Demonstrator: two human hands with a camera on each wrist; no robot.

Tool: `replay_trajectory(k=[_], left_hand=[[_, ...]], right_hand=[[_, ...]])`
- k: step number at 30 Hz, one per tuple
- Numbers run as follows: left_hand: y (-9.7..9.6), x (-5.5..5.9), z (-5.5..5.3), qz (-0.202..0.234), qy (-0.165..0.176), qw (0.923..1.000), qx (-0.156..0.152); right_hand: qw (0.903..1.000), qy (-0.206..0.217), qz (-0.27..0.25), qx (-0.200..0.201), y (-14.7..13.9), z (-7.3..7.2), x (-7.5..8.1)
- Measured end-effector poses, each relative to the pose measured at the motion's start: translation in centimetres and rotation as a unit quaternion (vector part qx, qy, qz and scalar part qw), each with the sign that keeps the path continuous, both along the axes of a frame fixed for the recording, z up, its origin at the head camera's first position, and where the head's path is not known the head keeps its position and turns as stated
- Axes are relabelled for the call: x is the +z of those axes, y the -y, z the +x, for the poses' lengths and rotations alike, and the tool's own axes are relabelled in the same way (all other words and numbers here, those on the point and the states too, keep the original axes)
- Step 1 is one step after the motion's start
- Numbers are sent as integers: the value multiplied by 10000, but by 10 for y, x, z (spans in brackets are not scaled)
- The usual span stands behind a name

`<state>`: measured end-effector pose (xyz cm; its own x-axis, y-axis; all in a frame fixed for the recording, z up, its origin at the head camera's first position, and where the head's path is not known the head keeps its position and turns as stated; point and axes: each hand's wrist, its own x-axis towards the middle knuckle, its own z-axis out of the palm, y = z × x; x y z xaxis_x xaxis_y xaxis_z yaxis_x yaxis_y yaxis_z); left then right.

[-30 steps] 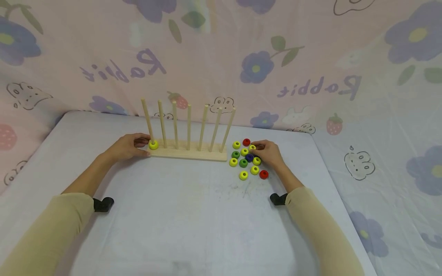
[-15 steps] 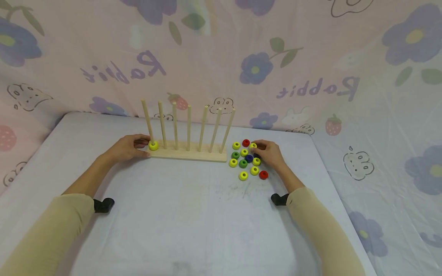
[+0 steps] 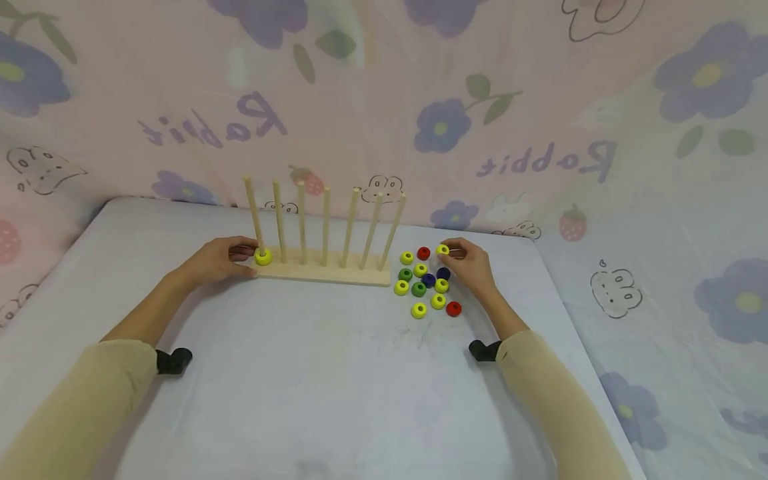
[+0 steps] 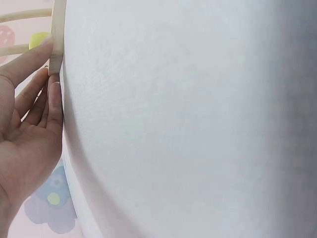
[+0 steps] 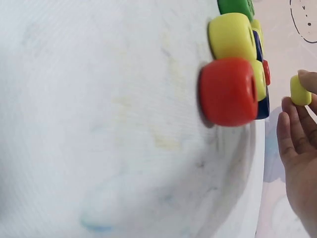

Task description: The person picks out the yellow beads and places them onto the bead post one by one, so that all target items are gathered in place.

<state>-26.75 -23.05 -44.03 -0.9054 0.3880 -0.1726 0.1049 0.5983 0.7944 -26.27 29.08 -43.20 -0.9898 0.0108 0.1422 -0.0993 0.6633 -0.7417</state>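
A wooden peg rack with a row of upright pegs stands at the back of the table. One yellow bead sits at the foot of its leftmost peg. My left hand grips the left end of the rack's base, and the left wrist view shows the thumb and fingertips at that end. Between thumb and fingers my right hand pinches another yellow bead, raised off the table in the right wrist view. Loose beads lie just left of this hand, among them a dark blue one.
Right of the rack, several loose beads lie in a cluster: yellow, green, dark blue and red. A white cloth covers the table. Patterned fabric hangs behind it.
My right hand has lifted the yellow bead up from the cluster, uncovering a dark blue bead beneath. My left hand keeps its grip on the rack; the head view has shifted slightly.
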Motion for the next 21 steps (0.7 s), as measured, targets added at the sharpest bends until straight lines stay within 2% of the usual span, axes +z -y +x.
replay_trajectory(k=[5,18,21], left_hand=[[1,1,1,69,-46,10000,-36],[2,-1,2,19,-10,10000,28],[3,-1,1,-22,4,10000,32]], right_hand=[[9997,-256,29,21,0,0,6],[9942,-975,-187,420,8,-4,40],[9931,-1012,-167,566,11,-5,48]])
